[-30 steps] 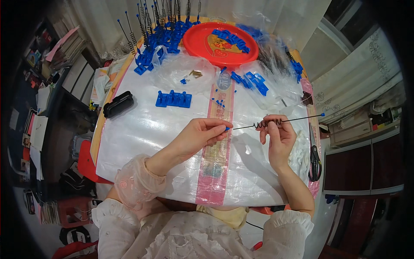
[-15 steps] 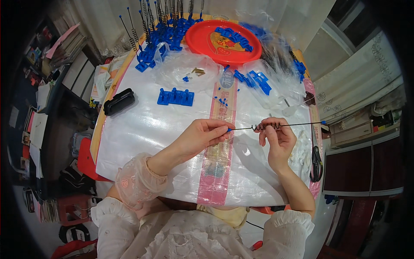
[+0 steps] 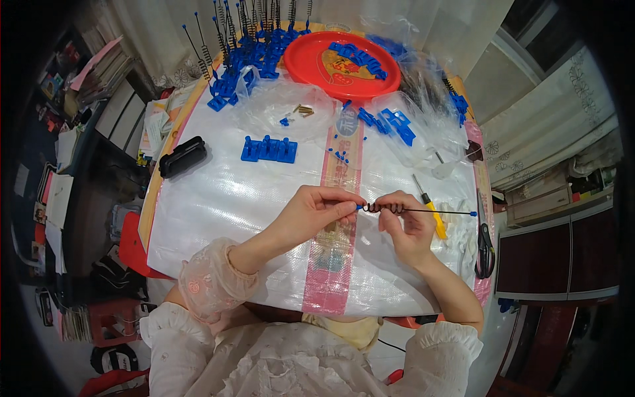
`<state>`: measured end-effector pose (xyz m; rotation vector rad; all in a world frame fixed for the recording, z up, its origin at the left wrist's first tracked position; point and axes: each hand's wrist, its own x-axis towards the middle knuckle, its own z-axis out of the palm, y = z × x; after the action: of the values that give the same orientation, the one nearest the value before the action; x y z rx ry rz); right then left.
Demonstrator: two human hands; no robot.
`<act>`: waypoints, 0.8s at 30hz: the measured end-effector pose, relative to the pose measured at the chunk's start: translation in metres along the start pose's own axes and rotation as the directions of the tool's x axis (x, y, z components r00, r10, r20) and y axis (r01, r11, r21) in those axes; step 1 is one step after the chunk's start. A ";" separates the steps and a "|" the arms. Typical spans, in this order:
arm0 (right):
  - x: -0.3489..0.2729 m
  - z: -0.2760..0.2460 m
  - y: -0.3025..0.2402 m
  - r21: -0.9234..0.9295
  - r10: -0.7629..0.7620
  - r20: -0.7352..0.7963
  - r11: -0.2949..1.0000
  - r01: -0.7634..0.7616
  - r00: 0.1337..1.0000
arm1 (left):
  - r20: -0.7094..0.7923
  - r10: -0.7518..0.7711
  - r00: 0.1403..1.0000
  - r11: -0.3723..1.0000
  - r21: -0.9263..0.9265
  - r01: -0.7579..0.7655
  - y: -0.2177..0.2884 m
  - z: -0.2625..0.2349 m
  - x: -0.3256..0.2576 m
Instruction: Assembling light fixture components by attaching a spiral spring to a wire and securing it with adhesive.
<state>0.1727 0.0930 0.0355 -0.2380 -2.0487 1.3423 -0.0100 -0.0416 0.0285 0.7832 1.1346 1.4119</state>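
Observation:
A thin black rod with a coiled middle (image 3: 383, 208) lies nearly level between my hands, above the table. My left hand (image 3: 321, 213) pinches its left end, where a bit of blue shows at the fingertips. Close to the coil, my right hand (image 3: 413, 231) is closed on the rod with thumb and fingers. The straight part runs out past the right hand to a blue cap (image 3: 473, 214). My left fingers hide the rod's far left end. Just beyond the right hand lies a yellow-handled screwdriver (image 3: 435, 215).
A blue three-peg piece (image 3: 268, 149) and a black case (image 3: 183, 157) lie left. Farther back are blue stands with upright coiled rods (image 3: 251, 56), a red tray (image 3: 304, 73), brass pins (image 3: 304, 110) on clear plastic and bagged blue parts (image 3: 399, 126). Black-handled scissors (image 3: 485, 251) lie right.
The rod has shifted left and tilted down at its right end, with the coil now close to my left fingertips. My right hand moved left and down, uncovering the screwdriver.

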 end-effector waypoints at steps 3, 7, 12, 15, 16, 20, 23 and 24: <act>-0.003 0.008 -0.003 0.154 0.158 -0.028 0.976 -0.152 0.987 | -0.002 0.011 1.000 1.000 -0.026 -0.011 0.000 0.000 -0.001; 0.000 0.008 0.002 0.260 0.239 -0.027 0.939 -0.224 0.971 | -0.042 0.020 0.999 0.999 -0.026 -0.021 -0.003 -0.001 0.001; 0.005 0.011 0.006 0.400 0.349 0.016 0.857 -0.326 0.937 | -0.101 0.034 0.994 0.999 -0.022 -0.036 -0.007 -0.005 0.003; 0.005 0.013 0.014 0.450 0.417 0.046 0.803 -0.391 0.908 | -0.123 0.047 0.991 0.999 0.003 -0.047 -0.008 -0.007 0.005; 0.006 0.013 0.015 0.468 0.433 0.047 0.787 -0.403 0.900 | -0.130 0.050 0.990 0.999 0.013 -0.048 -0.009 -0.008 0.006; 0.007 0.012 0.015 0.498 0.454 0.042 0.763 -0.413 0.890 | -0.117 0.116 0.986 0.992 -0.043 -0.122 -0.013 -0.007 0.008; 0.006 0.013 0.015 0.458 0.433 0.035 0.794 -0.399 0.901 | -0.109 0.137 0.985 0.989 -0.041 -0.142 -0.016 -0.007 0.009; 0.006 0.014 0.015 0.440 0.426 0.034 0.806 -0.396 0.904 | -0.112 0.146 0.983 0.988 -0.038 -0.151 -0.017 -0.008 0.009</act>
<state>0.1567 0.0927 0.0214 -0.5402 -1.6297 1.9944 -0.0130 -0.0357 0.0085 0.7788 1.1415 1.6165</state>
